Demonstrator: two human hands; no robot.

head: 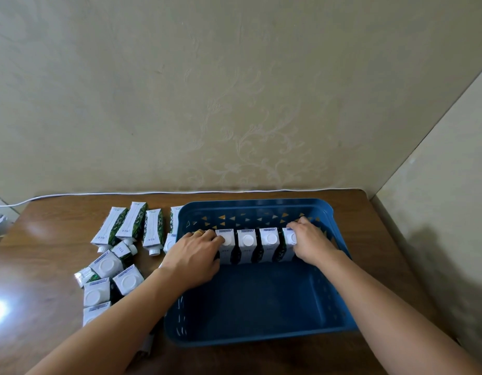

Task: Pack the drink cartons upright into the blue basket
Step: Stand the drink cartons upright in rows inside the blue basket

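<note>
Blue basket [250,328] is sitting on the brown table [45,255], right of centre, close to the wall [234,90]. Four cartons are standing upright in a row inside it, caps up, toward the far wall of the basket: leftmost carton [225,246], second carton [247,244], third carton [269,243], rightmost carton [289,242]. They are standing side by side, close together; the near half of the basket floor is showing bare.

Left hand [196,255] is reaching over the basket's left rim, its grip closing on the leftmost carton, fingers curling over the cap end. A yellow ring [198,233] is showing on one finger. Right hand [310,239] is pressing on the rightmost carton from the right, its grip wrapping the top, thumb at the front, fingers behind.

Loose cartons are waiting on the table left of the basket: a lying group [128,226] at the back, caps pointing toward the camera, and a nearer cluster [107,280], mostly standing with caps up, partly hidden by the left forearm. A white cable [126,194] is running along the table's back edge.
</note>
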